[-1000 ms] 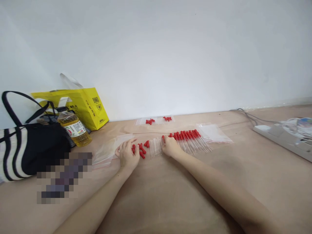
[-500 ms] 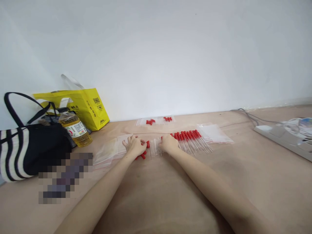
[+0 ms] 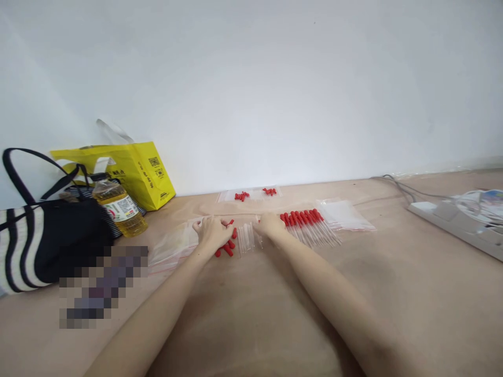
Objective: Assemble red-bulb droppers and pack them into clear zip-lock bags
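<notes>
My left hand (image 3: 212, 233) is over a loose pile of red rubber bulbs (image 3: 228, 249), its thumb and forefinger closed on one bulb at the pile's far side. To the right of the pile, a row of bare, clear dropper tubes (image 3: 246, 238) lies side by side. My right hand (image 3: 271, 226) is closed at the row's right end, and a thin clear tube (image 3: 260, 241) shows beneath its fingertips. The fingers hide most of that tube. Right of this hand lie several droppers (image 3: 310, 228) with red bulbs fitted, bulbs away from me.
Clear zip bags (image 3: 346, 215) lie right of the droppers, others (image 3: 173, 246) at left. Behind, a flat bag (image 3: 255, 195) holds red bulbs and tubes. An oil bottle (image 3: 121, 207), yellow bag (image 3: 153, 178) and striped bag (image 3: 78, 235) stand left. A white device (image 3: 448, 222) with cables is right.
My left hand has shifted slightly left and uncovered more red bulbs; one bulb is now at its fingertips. My right hand stays near the row's right end. The view has moved a little.
</notes>
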